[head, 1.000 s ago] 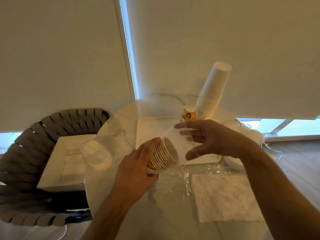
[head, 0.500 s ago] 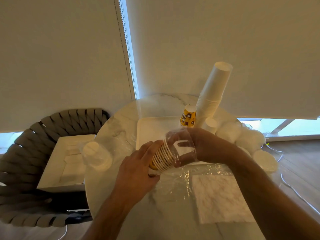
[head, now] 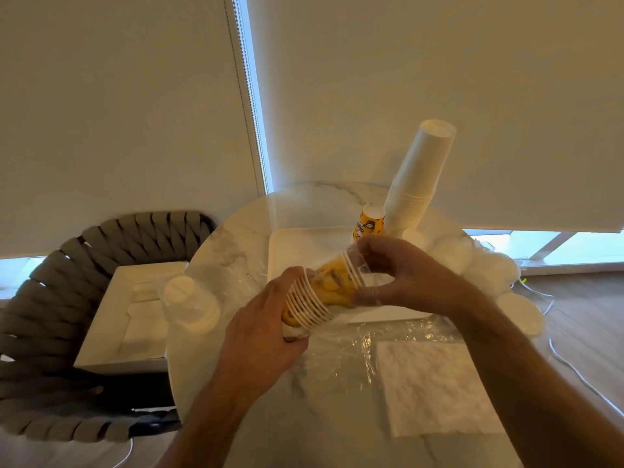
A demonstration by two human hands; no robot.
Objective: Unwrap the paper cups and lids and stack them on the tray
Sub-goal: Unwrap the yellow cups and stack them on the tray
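Two hands [head: 260, 332] [head: 405, 278], two trays [head: 297, 244] [head: 114, 336], one chair [head: 44, 298], one napkin [head: 435, 386]. Three cup stacks: white far [head: 418, 184], yellow held [head: 324, 292], wrapped left [head: 189, 302].

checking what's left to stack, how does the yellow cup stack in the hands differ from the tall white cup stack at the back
The yellow cup stack lies roughly sideways in the air, gripped by the left hand and right hand; the white cup stack stands untouched, leaning, at the tray's far right corner. The yellow cup stack is printed and has clear plastic at its right end; the white cup stack is plain. The white cup stack looks taller. Both are nested paper cups.
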